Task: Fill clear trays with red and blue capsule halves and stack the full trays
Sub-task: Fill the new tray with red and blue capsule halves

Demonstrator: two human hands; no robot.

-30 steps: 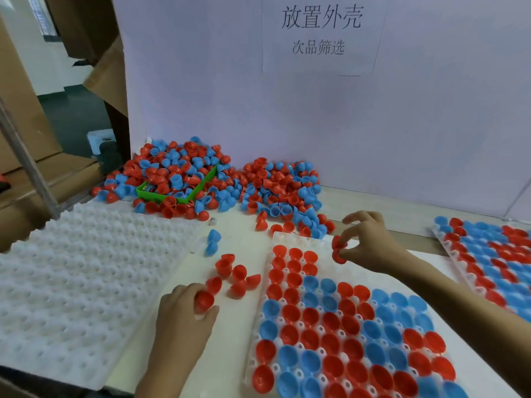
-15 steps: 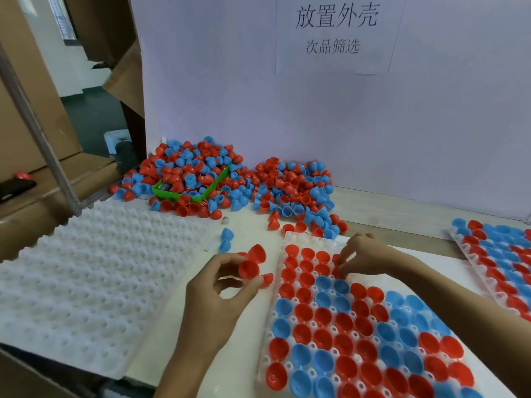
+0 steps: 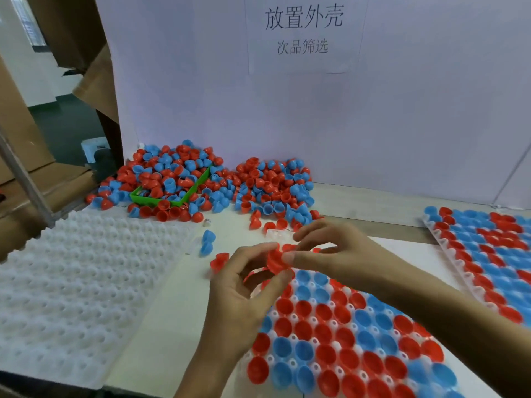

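Above the far end of the nearly full clear tray [image 3: 339, 326], the left hand [image 3: 241, 297] and right hand [image 3: 336, 251] both pinch one red capsule half [image 3: 275, 261], possibly several nested, with the loose pile [image 3: 207, 182] well behind.

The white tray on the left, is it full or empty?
Empty. The white tray shows only bare dimples, with no capsule halves in any visible pocket.
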